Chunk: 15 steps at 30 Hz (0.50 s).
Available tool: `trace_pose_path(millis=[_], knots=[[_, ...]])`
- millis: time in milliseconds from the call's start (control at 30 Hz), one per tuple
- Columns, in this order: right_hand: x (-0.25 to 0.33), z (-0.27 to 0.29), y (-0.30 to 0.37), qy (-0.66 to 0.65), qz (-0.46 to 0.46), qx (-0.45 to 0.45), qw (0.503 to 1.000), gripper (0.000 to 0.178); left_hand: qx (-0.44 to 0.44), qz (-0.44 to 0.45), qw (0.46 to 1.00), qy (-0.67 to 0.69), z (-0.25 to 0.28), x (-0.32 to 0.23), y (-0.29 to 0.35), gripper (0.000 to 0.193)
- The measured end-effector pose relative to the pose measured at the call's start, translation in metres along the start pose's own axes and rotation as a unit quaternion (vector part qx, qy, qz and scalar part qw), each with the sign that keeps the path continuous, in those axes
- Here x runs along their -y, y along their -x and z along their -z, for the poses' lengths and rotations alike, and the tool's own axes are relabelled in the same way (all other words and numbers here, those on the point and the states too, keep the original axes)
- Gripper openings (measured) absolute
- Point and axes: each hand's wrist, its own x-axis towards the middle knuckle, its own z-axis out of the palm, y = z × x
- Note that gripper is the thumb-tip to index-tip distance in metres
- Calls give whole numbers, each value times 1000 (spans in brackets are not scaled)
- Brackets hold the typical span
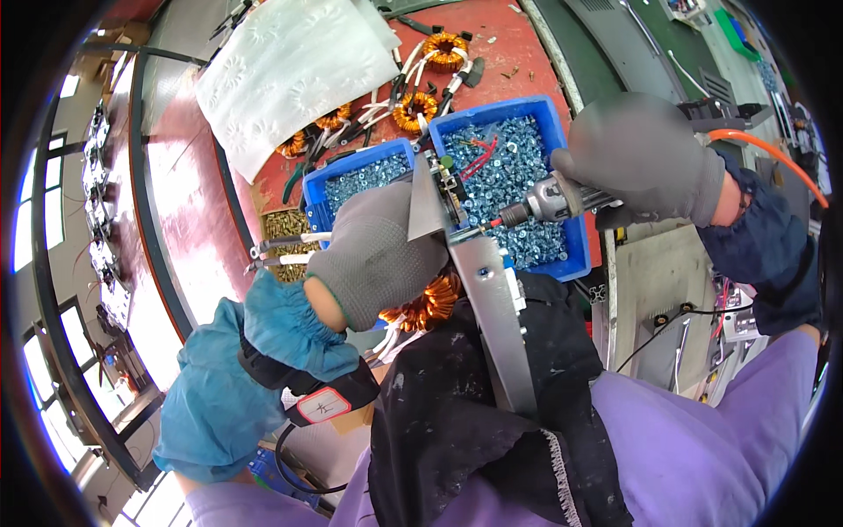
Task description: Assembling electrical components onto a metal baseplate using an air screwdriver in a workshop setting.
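My left hand [382,250], in a grey glove, is closed on a bent sheet-metal panel [496,307], whose lower end rests on the black cloth over my lap. A copper-wound ring coil [426,307] with white leads hangs below that hand, against the panel. Small electronic parts [452,189] sit along the panel's upper end. My right hand [650,162], gloved too, wraps round a power screwdriver [553,199]. The driver lies nearly level, its bit pointing left at the panel's upper edge; whether it sits on a screw cannot be made out.
Behind the panel are a large blue bin [575,237] of silvery screws or nuts and a smaller blue bin [312,189]. Brass-coloured screws [285,224] lie left. More ring coils [445,53] and a white padded sheet [290,79] cover the red table. An orange hose [777,149] curves at right.
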Motion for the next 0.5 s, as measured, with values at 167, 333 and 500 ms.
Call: trace_pose_path(millis=[167, 333, 500], knots=[[-2, -11, 5, -146, -2, 14, 989, 84, 25, -11, 1000, -10, 2, 4, -11, 25], [-1, -17, 5, -168, -20, 12, 985, 85, 50, -22, 998, -26, 5, 10, -11, 24], [-7, -1, 2, -145, -5, 43, 989, 77, 68, -29, 996, -51, 5, 10, -28, 24]])
